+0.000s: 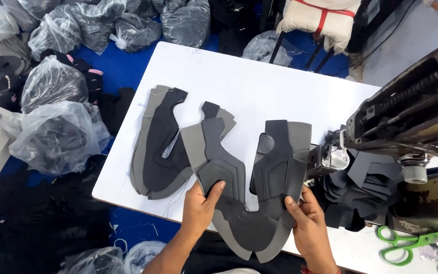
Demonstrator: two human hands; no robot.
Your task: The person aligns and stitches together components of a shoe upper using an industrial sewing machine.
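Both hands pinching one grey-black shoe upper piece [244,203] at the desk's [259,76] near edge: left hand [198,205] gripping its left wing, right hand [307,218] its right. Looks light, floppy; edges seem best for holding.

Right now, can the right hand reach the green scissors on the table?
Probably yes: the right hand holds a grey shoe upper, but the green scissors lie close on its right with bare table between.
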